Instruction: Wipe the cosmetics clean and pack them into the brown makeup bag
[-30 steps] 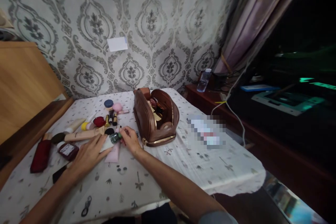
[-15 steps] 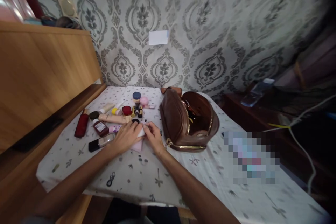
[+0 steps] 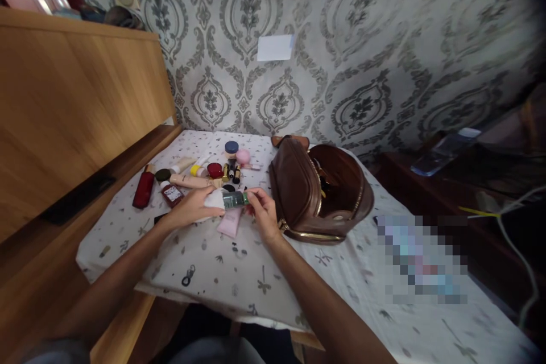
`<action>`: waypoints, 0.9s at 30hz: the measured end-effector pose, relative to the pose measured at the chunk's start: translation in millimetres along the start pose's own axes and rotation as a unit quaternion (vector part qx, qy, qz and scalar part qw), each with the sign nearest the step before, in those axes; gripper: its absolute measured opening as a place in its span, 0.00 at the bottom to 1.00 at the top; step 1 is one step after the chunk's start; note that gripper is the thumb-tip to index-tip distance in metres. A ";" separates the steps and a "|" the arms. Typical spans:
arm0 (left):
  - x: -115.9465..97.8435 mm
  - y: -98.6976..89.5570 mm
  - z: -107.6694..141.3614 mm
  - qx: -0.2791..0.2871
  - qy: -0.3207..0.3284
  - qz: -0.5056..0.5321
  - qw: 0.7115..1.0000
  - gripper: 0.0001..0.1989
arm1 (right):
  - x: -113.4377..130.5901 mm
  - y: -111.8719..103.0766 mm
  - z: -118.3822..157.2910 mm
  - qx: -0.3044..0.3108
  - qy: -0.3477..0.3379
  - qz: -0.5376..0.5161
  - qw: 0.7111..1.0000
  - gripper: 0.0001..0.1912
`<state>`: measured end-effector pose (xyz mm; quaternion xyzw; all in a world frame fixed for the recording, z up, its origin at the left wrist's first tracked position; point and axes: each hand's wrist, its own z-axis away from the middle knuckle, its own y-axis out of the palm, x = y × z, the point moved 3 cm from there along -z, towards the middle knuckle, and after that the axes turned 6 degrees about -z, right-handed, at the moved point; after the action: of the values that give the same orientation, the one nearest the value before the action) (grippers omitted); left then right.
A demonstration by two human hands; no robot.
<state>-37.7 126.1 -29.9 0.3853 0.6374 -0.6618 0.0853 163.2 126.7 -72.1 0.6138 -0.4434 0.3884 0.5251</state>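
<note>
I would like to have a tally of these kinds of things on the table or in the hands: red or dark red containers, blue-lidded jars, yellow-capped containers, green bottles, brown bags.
Red or dark red: 3 (long container, round container, labelled bottle)
Blue-lidded jar: 1
Yellow-capped container: 1
Green bottle: 1
Brown bag: 1
Total: 7

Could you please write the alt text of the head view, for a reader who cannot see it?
A person's right hand holds one end of a small greenish container, while the left hand holds something white at its other end. Cosmetics lie behind them on a patterned cloth, and an open brown bag stands to the right.
</note>
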 end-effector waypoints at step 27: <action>-31.8 54.3 50.4 -0.062 0.014 0.085 0.994 0.15 | -9.5 -11.4 -9.4 0.013 0.039 0.121 0.992 0.18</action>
<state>-3.2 58.9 -58.0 0.4413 0.6433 -0.6058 0.1564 171.0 137.9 -83.1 0.5470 -0.4881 0.4786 0.4832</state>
